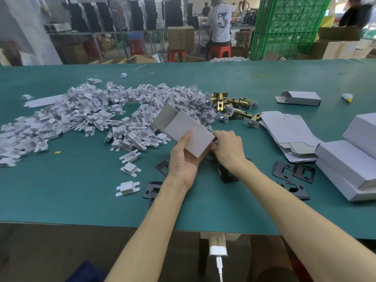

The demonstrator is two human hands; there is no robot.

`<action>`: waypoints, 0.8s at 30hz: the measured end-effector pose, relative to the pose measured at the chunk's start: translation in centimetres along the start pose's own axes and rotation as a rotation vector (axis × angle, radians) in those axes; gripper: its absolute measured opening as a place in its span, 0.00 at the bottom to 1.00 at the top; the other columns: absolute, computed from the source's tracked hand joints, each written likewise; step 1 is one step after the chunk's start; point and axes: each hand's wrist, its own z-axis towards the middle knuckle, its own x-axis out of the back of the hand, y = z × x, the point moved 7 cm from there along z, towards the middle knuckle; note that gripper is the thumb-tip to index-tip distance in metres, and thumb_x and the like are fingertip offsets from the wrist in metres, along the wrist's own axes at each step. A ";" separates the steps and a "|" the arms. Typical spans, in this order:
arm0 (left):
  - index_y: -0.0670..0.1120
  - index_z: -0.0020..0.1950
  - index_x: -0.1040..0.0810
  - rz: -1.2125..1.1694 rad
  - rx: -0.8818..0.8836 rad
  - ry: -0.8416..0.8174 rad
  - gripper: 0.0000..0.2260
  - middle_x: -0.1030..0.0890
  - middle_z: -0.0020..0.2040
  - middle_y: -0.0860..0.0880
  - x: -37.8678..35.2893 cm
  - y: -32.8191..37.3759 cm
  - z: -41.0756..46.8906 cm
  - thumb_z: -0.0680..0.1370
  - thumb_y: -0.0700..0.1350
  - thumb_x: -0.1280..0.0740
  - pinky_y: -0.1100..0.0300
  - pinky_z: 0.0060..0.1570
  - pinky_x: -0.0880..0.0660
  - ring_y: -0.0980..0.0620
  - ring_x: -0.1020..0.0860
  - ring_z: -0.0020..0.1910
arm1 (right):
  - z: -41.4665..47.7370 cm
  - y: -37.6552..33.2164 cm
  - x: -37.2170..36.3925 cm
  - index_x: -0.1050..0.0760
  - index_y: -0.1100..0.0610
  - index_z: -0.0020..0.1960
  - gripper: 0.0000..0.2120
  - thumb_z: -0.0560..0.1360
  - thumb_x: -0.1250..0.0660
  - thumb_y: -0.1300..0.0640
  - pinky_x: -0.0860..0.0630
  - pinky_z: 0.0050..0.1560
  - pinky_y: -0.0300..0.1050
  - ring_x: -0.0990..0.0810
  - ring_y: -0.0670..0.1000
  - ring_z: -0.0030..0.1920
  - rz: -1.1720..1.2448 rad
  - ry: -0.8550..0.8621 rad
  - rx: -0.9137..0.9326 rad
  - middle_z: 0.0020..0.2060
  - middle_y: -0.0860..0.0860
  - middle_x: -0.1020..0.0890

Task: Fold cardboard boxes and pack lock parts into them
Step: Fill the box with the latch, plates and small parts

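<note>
Head cam: left hand (184, 159) gripped a white cardboard box (184, 131) from below, thumb on top, far flap open, held above the green table (81, 200). Right hand (227, 148) pinched at the box's near end, contents unclear. Brass latch parts (234, 107) beyond right hand; black strike plates (293, 171) to its right.

Your green desk (61, 200): white insert heap (81, 117) left, brass latches (234, 107) centre, black plates (293, 171), flat cartons (289, 133) right.
</note>
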 end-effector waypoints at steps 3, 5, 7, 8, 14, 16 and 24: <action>0.38 0.66 0.25 0.005 0.009 -0.018 0.15 0.17 0.53 0.38 -0.1 -0.2 0.0 0.81 0.42 0.32 0.42 0.64 0.23 0.41 0.18 0.53 | 0.5 0.2 -0.1 0.21 0.57 0.54 0.07 0.78 0.35 0.56 0.36 0.51 0.53 0.26 0.62 0.57 -0.063 -0.011 -0.002 0.52 0.57 0.18; 0.39 0.68 0.25 0.018 0.013 -0.019 0.16 0.17 0.55 0.38 -0.2 -0.2 0.0 0.81 0.42 0.32 0.41 0.65 0.24 0.41 0.18 0.54 | 0.7 0.5 -0.2 0.22 0.57 0.53 0.07 0.77 0.36 0.58 0.39 0.50 0.52 0.27 0.63 0.57 -0.068 -0.034 -0.053 0.48 0.57 0.21; 0.38 0.71 0.26 0.031 0.014 -0.013 0.19 0.18 0.57 0.38 -0.2 -0.2 -0.2 0.81 0.42 0.32 0.40 0.65 0.23 0.41 0.18 0.55 | 0.8 0.8 -0.3 0.22 0.57 0.50 0.06 0.76 0.37 0.61 0.41 0.50 0.51 0.29 0.62 0.57 -0.035 -0.069 -0.121 0.45 0.55 0.25; 0.37 0.73 0.28 0.038 0.015 -0.010 0.21 0.18 0.58 0.37 -0.3 -0.2 -0.2 0.81 0.42 0.32 0.41 0.64 0.23 0.41 0.19 0.56 | 0.7 0.9 -0.3 0.22 0.57 0.49 0.06 0.76 0.37 0.62 0.42 0.51 0.51 0.30 0.62 0.57 -0.017 -0.082 -0.139 0.45 0.55 0.26; 0.35 0.75 0.30 0.110 -0.007 -0.038 0.25 0.20 0.61 0.35 -0.4 -0.5 -0.1 0.79 0.39 0.30 0.32 0.70 0.29 0.35 0.22 0.64 | 0.2 1.7 0.2 0.22 0.55 0.57 0.10 0.77 0.33 0.63 0.33 0.61 0.55 0.28 0.62 0.59 0.140 -0.075 -0.111 0.55 0.57 0.27; 0.35 0.74 0.29 0.152 -0.013 -0.056 0.24 0.19 0.61 0.36 -0.7 -0.6 -0.2 0.79 0.38 0.29 0.34 0.69 0.27 0.36 0.20 0.64 | -0.2 2.0 0.9 0.23 0.54 0.52 0.08 0.75 0.30 0.63 0.28 0.61 0.57 0.24 0.60 0.56 0.223 -0.047 -0.093 0.54 0.54 0.27; 0.41 0.66 0.22 0.368 -0.038 -0.086 0.19 0.15 0.59 0.42 -1.1 -1.0 -0.6 0.75 0.38 0.25 0.45 0.58 0.18 0.46 0.16 0.55 | -1.4 3.7 6.3 0.21 0.59 0.52 0.11 0.73 0.22 0.58 0.20 0.52 0.45 0.19 0.51 0.47 0.520 0.152 -0.129 0.44 0.50 0.18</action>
